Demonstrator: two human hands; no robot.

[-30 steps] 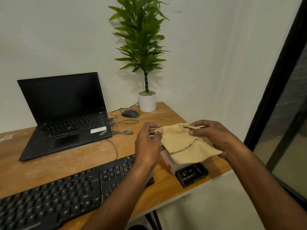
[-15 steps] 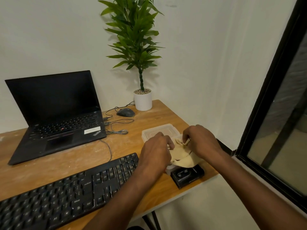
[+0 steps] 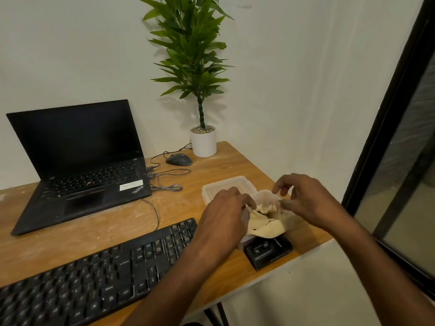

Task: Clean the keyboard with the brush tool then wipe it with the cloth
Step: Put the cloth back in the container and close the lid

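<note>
The cloth (image 3: 266, 223), held up spread a second ago, now lies bunched in the plastic container (image 3: 266, 196) at the table's (image 3: 211, 276) right edge beside the keyboard (image 3: 94, 274), the left hand (image 3: 223, 217) apparently pinching it, the right hand's (image 3: 303, 198) grip loose, suggesting wiping is finished.

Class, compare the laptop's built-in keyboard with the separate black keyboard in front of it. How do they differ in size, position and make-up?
The separate keyboard is wider and has a number pad; the laptop keyboard is compact, with a red dot among its keys. The separate keyboard lies at the desk's near edge, running out of frame; the laptop sits further back, fully in view, screen raised. Both are black with dark keys and rest on the wooden desk.
</note>
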